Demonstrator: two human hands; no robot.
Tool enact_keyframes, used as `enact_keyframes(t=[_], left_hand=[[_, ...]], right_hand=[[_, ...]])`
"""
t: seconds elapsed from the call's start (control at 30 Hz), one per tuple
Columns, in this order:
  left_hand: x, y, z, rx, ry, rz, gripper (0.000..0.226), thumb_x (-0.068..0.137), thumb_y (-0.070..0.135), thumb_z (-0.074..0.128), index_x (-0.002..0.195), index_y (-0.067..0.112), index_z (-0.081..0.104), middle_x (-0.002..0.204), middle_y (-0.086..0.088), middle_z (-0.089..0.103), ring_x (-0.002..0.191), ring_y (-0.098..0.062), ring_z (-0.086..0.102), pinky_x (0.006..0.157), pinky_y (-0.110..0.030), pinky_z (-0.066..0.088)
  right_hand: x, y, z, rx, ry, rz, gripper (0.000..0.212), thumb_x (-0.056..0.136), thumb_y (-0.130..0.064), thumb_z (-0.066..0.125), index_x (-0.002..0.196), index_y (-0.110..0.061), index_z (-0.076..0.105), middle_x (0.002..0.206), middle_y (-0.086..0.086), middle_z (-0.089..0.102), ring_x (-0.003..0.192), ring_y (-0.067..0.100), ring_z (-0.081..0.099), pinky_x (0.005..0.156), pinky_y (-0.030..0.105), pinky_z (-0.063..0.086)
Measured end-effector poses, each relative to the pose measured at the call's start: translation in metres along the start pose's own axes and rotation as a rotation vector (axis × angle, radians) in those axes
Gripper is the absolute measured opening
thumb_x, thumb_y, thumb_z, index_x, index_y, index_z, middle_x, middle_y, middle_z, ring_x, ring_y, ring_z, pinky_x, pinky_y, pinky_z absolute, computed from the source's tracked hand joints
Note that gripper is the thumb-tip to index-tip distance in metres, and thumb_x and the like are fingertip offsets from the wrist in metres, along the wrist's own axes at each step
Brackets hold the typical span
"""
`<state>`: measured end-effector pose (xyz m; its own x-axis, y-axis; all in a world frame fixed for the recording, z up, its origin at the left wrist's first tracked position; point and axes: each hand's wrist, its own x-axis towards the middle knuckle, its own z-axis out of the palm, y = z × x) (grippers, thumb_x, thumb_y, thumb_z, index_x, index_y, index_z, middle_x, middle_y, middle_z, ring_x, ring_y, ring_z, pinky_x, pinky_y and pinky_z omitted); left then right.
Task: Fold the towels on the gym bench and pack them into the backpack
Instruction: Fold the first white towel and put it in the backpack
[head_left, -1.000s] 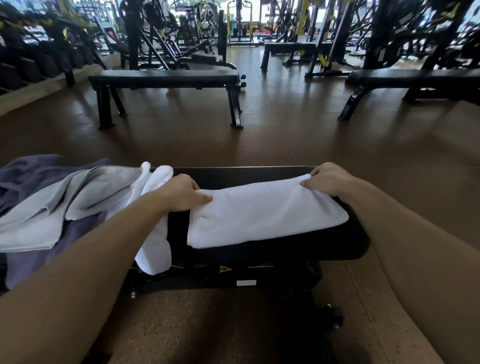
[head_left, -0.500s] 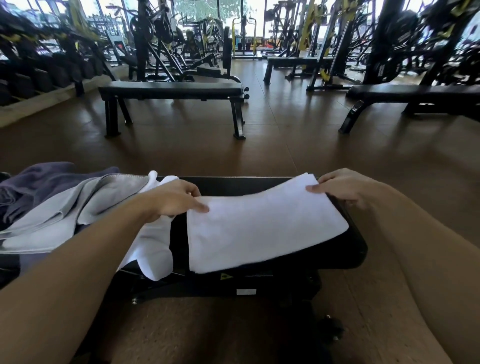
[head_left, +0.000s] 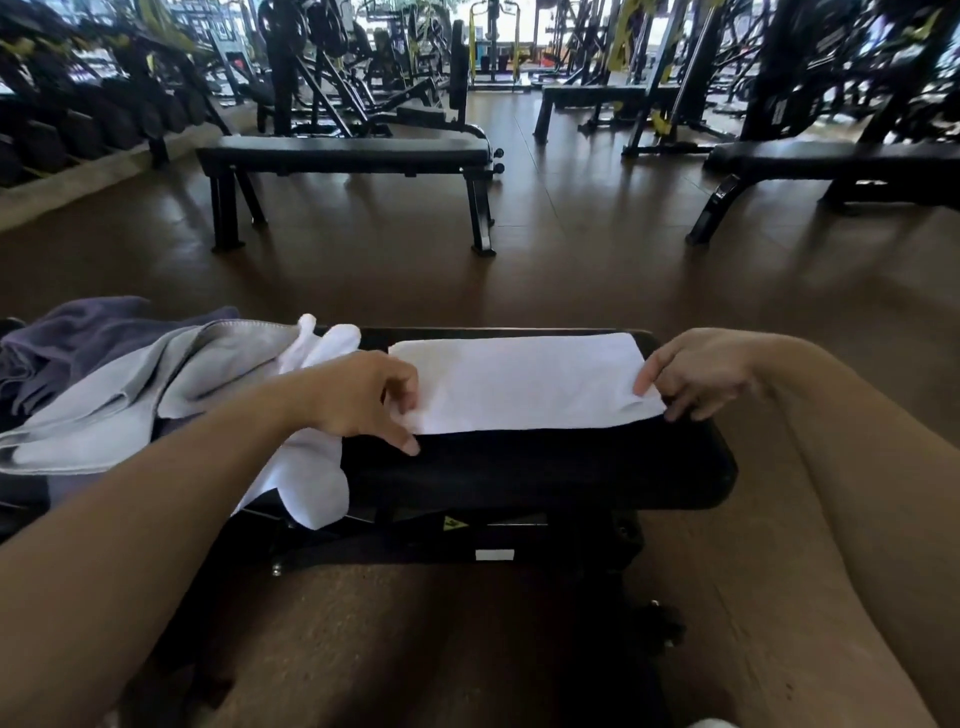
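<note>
White terry lies folded flat on the black padded surface in front of me: the folded white towel sits as a neat rectangle on the far half of the pad, its near edge running along the middle of the surface. My left hand is at the towel's left end, fingers curled and pinching its near-left corner, with the thumb stretched out onto the bare black pad. My right hand is at the right end, thumb on top of the cloth and fingers tucked under the near-right corner, so both hands grip the same towel, one at each end. To the left, touching my left forearm, a second white towel is crumpled and spills over the near edge of the surface. Beside it lies a loose grey towel, partly on top of a purple towel that is bunched at the far left. I cannot see the backpack from this view. Beyond the surface, on the brown floor, stands another flat bench, with a dumbbell rack along the left wall.
</note>
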<state>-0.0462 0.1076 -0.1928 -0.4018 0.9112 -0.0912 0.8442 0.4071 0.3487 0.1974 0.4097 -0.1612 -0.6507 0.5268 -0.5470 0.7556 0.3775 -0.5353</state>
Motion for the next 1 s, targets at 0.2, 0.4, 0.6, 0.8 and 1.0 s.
enact_keyframes(t=[0.2,0.4,0.6,0.8,1.0], left_hand=[[-0.005,0.008,0.009,-0.004,0.134,0.101,0.037,0.065,0.058,0.084,0.09,0.037,0.069,0.097,0.019,0.066,0.099,0.0,0.057,0.092,-0.029,0.047],[-0.002,0.008,0.008,-0.076,0.109,0.106,0.011,0.08,0.036,0.084,0.09,0.033,0.079,0.096,0.015,0.069,0.09,-0.004,0.065,0.09,-0.034,0.053],[-0.008,0.013,0.01,-0.005,0.208,0.089,0.012,0.091,0.016,0.068,0.087,0.025,0.074,0.086,0.015,0.069,0.083,-0.003,0.063,0.082,-0.027,0.049],[-0.007,0.018,0.009,-0.046,0.327,-0.056,0.014,0.101,0.017,0.054,0.091,0.015,0.063,0.066,0.007,0.057,0.069,-0.01,0.053,0.072,0.003,0.03],[-0.012,0.013,0.005,-0.005,0.334,-0.05,0.007,0.093,0.026,0.067,0.086,0.028,0.066,0.092,0.015,0.072,0.088,-0.001,0.057,0.084,0.008,0.017]], right_hand=[[-0.003,-0.014,-0.004,-0.397,0.287,-0.288,0.01,0.086,-0.026,0.077,0.088,-0.035,0.075,0.099,-0.014,0.07,0.095,0.013,0.066,0.081,0.029,0.05],[0.009,-0.015,0.023,-0.458,0.169,-0.445,0.024,0.07,-0.044,0.089,0.088,-0.039,0.074,0.102,-0.016,0.066,0.096,0.005,0.064,0.085,0.029,0.053],[0.01,-0.013,0.022,-0.551,0.147,-0.433,0.027,0.079,-0.02,0.075,0.101,-0.036,0.068,0.106,-0.019,0.056,0.105,0.009,0.059,0.087,0.028,0.048],[0.019,-0.006,0.029,-0.663,0.199,-0.453,0.032,0.077,-0.023,0.07,0.098,-0.04,0.054,0.108,-0.016,0.052,0.103,0.013,0.053,0.087,0.031,0.046],[0.012,-0.004,0.02,-0.433,0.419,-0.611,0.007,0.087,-0.032,0.073,0.08,-0.031,0.072,0.081,-0.019,0.069,0.09,0.008,0.066,0.075,0.023,0.043]])
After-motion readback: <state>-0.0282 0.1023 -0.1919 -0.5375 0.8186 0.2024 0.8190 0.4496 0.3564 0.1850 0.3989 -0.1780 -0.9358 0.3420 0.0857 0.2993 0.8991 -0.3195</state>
